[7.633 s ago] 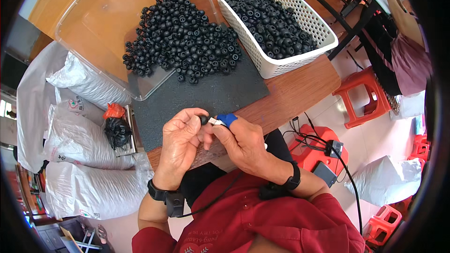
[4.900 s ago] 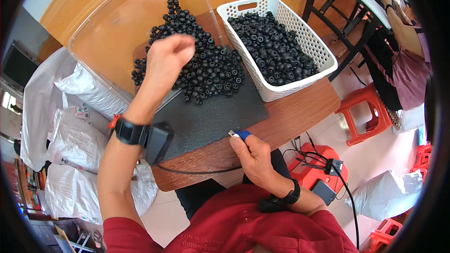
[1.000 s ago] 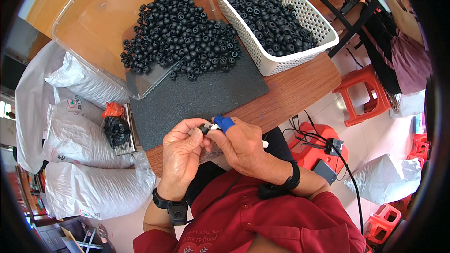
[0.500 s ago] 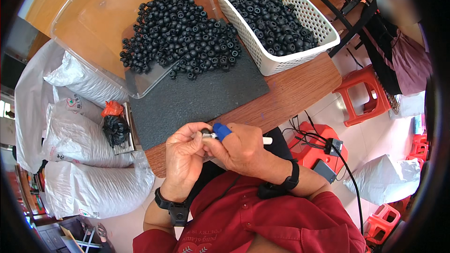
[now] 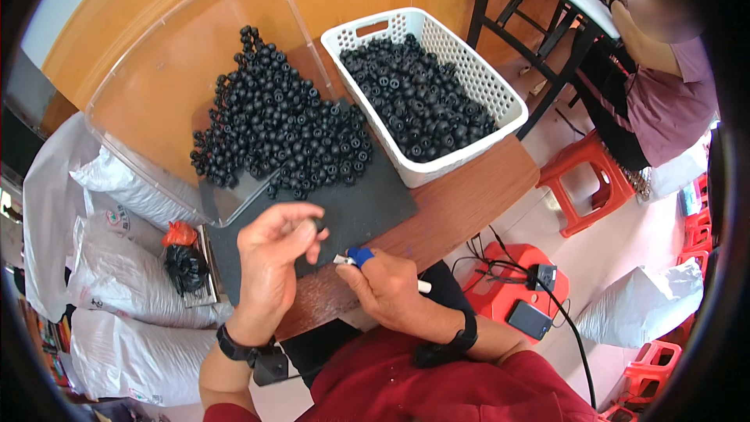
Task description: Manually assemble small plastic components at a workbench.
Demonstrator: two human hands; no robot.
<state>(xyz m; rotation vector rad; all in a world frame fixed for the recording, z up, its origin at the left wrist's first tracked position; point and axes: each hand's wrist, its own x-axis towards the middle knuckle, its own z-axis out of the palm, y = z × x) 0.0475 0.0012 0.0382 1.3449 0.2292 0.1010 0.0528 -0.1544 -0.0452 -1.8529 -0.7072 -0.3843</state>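
Note:
My left hand [image 5: 269, 262] is raised over the near part of the dark mat [image 5: 367, 203]. Thumb and fingers pinch a small black round part [image 5: 317, 224], mostly hidden by them. To its right, lower down, my right hand [image 5: 388, 285] is closed around a slim white-handled tool [image 5: 423, 287] with a short metal tip that points at my left hand. Blue wrapping [image 5: 360, 256] covers a fingertip of the right hand. The two hands are apart. Beyond them lies a heap of black round parts with holes [image 5: 289, 121], spilling from a clear plastic bin [image 5: 301, 19] tipped on its side.
Right of the heap stands a white perforated basket [image 5: 461, 160] full of similar black parts. White sacks [image 5: 141, 352] are stacked at left. A red stool [image 5: 590, 180] and a red box [image 5: 512, 281] with cables stand at right. Another person [image 5: 672, 109] sits at a far table.
My hands have separated: the left moved up and left with the black part, the right stayed low with the tool. The view has shifted, bringing more of the other person into sight.

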